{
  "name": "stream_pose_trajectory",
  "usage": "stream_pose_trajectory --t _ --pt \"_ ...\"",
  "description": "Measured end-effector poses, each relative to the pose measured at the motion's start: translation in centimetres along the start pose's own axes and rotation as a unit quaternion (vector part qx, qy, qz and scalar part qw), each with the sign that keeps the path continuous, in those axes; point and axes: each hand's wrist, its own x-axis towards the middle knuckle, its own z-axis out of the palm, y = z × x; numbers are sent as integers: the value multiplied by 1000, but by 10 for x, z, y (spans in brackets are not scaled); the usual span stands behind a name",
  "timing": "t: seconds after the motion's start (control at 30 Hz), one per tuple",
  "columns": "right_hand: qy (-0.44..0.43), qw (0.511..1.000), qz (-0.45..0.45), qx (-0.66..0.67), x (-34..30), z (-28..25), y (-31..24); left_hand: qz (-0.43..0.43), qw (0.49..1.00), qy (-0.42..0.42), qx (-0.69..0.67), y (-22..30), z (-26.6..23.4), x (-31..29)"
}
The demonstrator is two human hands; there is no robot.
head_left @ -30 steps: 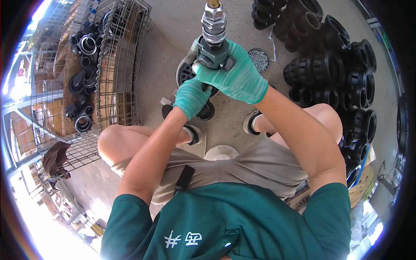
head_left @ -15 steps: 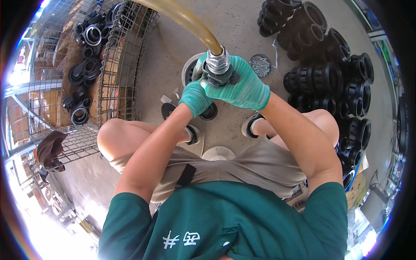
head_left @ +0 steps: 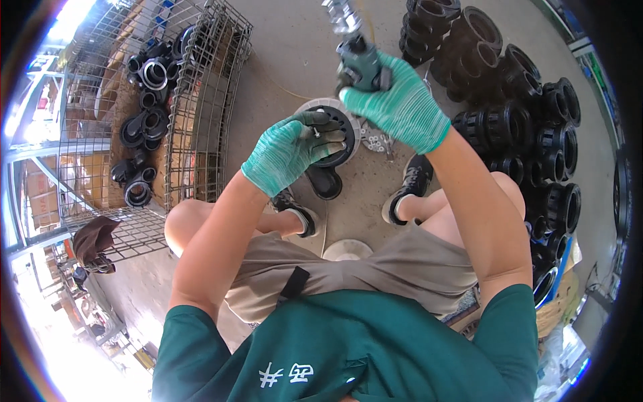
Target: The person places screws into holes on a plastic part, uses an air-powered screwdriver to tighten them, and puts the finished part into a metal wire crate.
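Observation:
My right hand (head_left: 405, 107), in a green-and-white knit glove, grips a dark pneumatic driver (head_left: 362, 65) with a silver hose fitting (head_left: 343, 19) at its upper end. To its left, my gloved left hand (head_left: 287, 151) has its thumb and fingers drawn together around a small metal bolt (head_left: 317, 133). Below that hand lies a black fitting with a round, holed flange (head_left: 343, 120) and a rounded outlet (head_left: 325, 182). It rests on a pale round support (head_left: 305, 107). The left fingers cover part of the flange.
Small silver hardware (head_left: 376, 142) lies right of the support, partly behind my right hand. A wire cage (head_left: 201, 100) with black fittings (head_left: 137, 127) stands at left. Stacked black fittings (head_left: 495, 127) line the right side. My shoes (head_left: 418, 175) flank the work.
My hands have parted from around the driver. The right hand has lifted it up and away; the left has moved down over the black flange, with a bolt now showing in its fingers.

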Motion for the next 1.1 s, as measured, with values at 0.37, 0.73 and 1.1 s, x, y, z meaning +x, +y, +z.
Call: stream_pose_trajectory --t 0.37,0.73,1.1 --pt "-50 995 7 -86 4 19 17 23 998 5 55 15 14 4" --pt "6 974 -102 -204 6 47 28 153 937 194 246 -20 21 32" --pt "-15 999 18 -22 27 51 54 152 934 200 255 18 18 -7"
